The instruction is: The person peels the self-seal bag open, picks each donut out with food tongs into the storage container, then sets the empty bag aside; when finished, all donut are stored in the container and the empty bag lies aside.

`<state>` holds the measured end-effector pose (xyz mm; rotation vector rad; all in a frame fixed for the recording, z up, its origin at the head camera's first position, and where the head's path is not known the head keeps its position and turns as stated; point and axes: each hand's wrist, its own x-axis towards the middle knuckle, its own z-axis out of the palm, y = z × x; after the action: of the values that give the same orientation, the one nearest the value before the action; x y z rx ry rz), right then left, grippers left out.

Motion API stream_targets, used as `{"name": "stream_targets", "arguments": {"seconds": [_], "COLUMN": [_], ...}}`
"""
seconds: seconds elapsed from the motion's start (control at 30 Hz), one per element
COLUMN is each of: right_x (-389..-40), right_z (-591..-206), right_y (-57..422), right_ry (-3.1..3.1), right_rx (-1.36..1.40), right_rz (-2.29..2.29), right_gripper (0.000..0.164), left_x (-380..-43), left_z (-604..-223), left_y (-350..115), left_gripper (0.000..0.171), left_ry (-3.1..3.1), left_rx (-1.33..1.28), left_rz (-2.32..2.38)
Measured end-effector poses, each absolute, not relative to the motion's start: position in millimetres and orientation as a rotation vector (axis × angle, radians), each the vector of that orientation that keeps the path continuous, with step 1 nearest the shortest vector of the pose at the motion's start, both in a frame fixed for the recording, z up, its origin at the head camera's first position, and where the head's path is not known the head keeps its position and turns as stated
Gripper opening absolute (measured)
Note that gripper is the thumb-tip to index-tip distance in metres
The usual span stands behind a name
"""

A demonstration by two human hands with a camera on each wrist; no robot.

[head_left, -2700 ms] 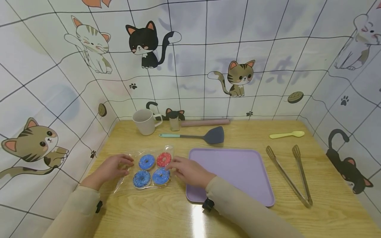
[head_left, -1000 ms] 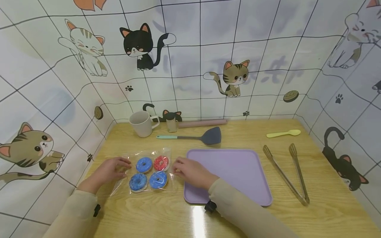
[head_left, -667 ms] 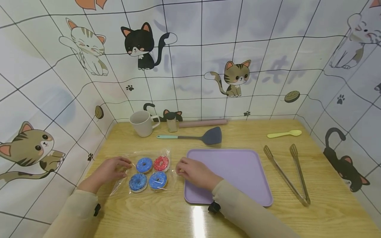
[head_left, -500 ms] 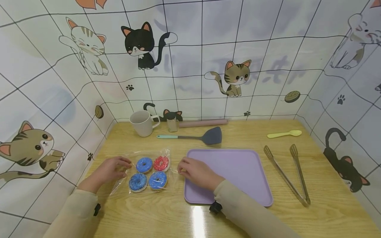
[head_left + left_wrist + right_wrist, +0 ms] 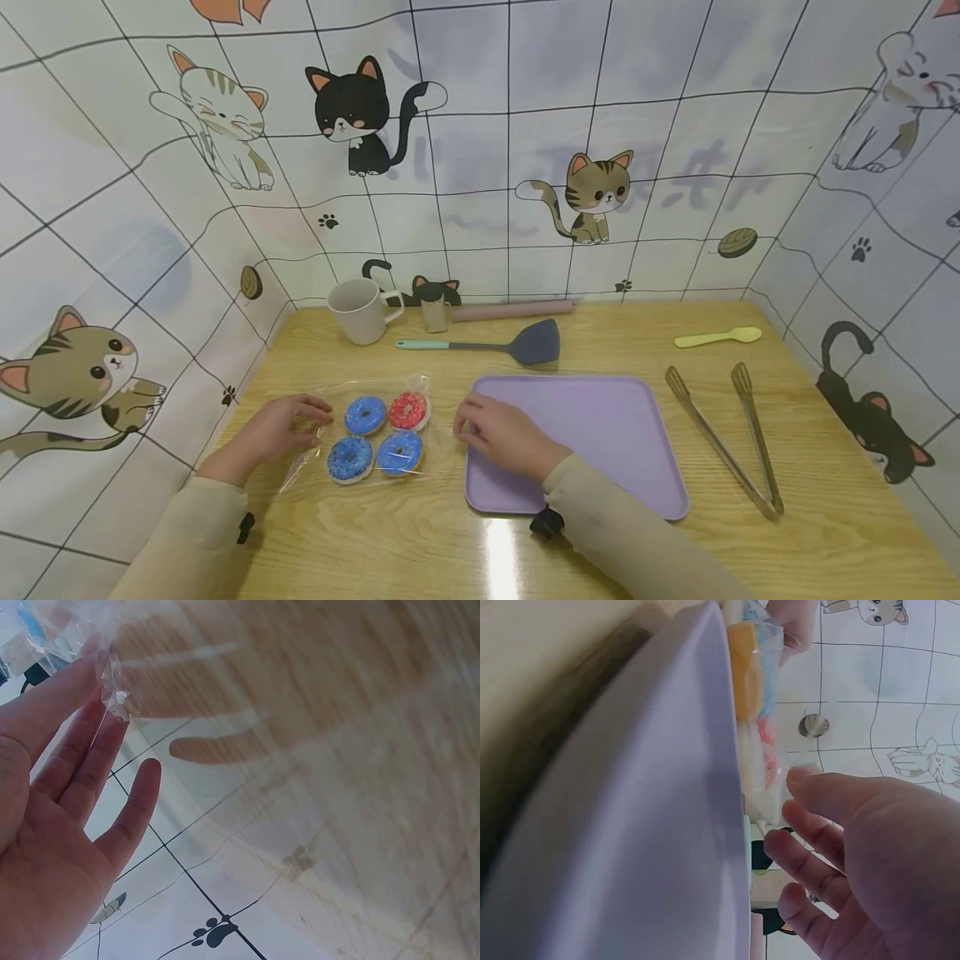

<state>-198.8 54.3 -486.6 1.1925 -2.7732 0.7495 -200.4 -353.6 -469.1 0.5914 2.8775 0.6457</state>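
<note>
A clear plastic bag (image 5: pixel 337 393) holding several toy doughnuts lies flat on the left of the table. In it are a red doughnut (image 5: pixel 408 410), two plain blue doughnuts and a speckled blue doughnut (image 5: pixel 350 459). At the bag's left edge, my left hand (image 5: pixel 279 429) pinches the plastic, which crumples at its fingertips in the left wrist view; the other fingers are spread. My right hand (image 5: pixel 501 435) hovers over the left edge of the lilac tray (image 5: pixel 600 442), to the right of the bag. Its fingers are loosely bent around nothing.
Along the back stand a mug (image 5: pixel 360 312) and a small jar (image 5: pixel 435 312), with a rolling pin (image 5: pixel 517 311) beside them. A spatula (image 5: pixel 534 342) lies in front. On the right are a yellow spoon (image 5: pixel 720 337) and spread metal tongs (image 5: pixel 726 454).
The right hand has drawn away from the bag's right side, moving rightward over the tray edge. My left hand stays at the bag's left edge, and the doughnuts lie nearly where they were.
</note>
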Motion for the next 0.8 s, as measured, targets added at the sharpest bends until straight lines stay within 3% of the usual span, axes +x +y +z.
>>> {"name": "stream_targets", "arguments": {"seconds": [0.57,0.8], "right_x": [-217.4,-224.1], "right_z": [-478.4,-481.9], "right_y": [26.2,17.8], "right_ry": [-2.767,-2.775], "right_rx": [1.238,1.234], "right_rz": [0.805,0.798], "right_gripper": [0.028,0.019], "left_x": [-201.6,-199.8], "left_z": [-466.3,-465.7], "left_y": [-352.1,-351.5], "left_gripper": [0.032,0.032], "left_ry": [2.884,2.87], "left_rx": [0.588,0.573], "left_rz": [0.639,0.666]}}
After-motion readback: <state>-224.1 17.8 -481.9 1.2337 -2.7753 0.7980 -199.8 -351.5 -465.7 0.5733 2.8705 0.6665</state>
